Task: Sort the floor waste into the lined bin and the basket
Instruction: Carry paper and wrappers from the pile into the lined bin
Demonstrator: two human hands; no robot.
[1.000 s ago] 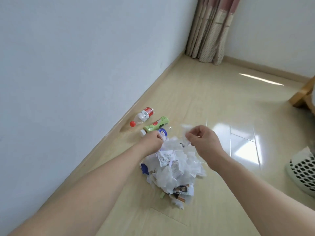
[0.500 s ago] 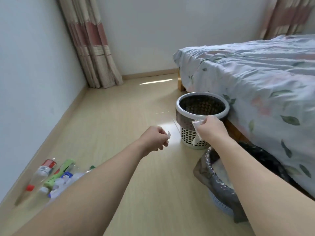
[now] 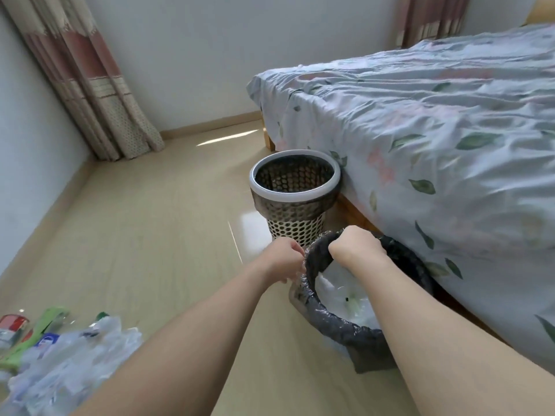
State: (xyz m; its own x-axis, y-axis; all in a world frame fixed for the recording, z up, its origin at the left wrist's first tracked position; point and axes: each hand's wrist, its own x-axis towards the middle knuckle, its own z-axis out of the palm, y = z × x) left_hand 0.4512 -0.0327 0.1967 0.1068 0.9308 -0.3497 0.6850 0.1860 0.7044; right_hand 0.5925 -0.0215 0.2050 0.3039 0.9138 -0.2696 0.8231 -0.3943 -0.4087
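The lined bin (image 3: 330, 324), with a crinkled black liner over its rim, stands on the floor beside the bed and has white paper (image 3: 339, 291) lying inside. My right hand (image 3: 356, 247) hovers over its far rim with knuckles up; its fingers point down and are hidden. My left hand (image 3: 285, 259) is curled just left of the bin's rim, close to the liner; what it grips is out of sight. The perforated basket (image 3: 295, 202) with a white rim stands just beyond the bin. The floor waste pile (image 3: 69, 358) of crumpled paper and plastic lies at bottom left.
A red-labelled bottle (image 3: 13, 324) and a green bottle (image 3: 45, 322) lie by the left wall next to the pile. The bed (image 3: 435, 151) with a leaf-print cover fills the right side. A curtain (image 3: 90, 94) hangs in the far left corner.
The view has swung further right and down. Both hands moved from near the basket down to the lined bin. The white paper seen in my right hand no longer shows.
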